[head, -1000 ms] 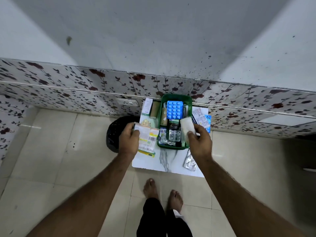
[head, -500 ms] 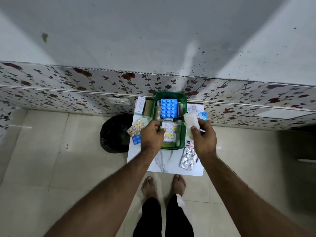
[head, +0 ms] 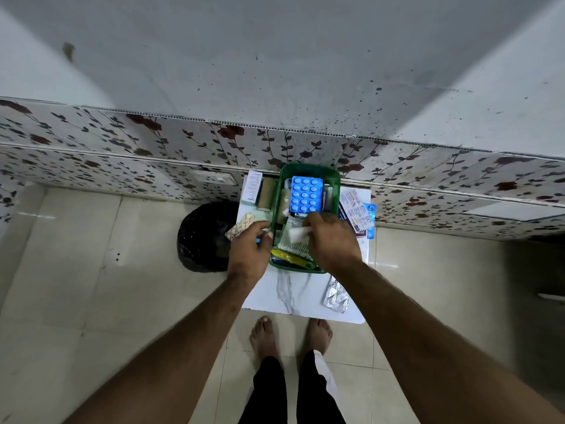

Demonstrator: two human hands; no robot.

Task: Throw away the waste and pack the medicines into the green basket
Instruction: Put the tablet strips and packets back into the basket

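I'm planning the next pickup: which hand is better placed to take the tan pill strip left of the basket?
Left hand: it is beside the tan pill strip; the right hand holds something white over the green basket.

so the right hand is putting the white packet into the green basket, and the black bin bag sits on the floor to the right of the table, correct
Not quite. In the head view the black bin bag sits on the floor to the left of the table, not the right. The rest holds: the right hand has the white packet over the green basket.
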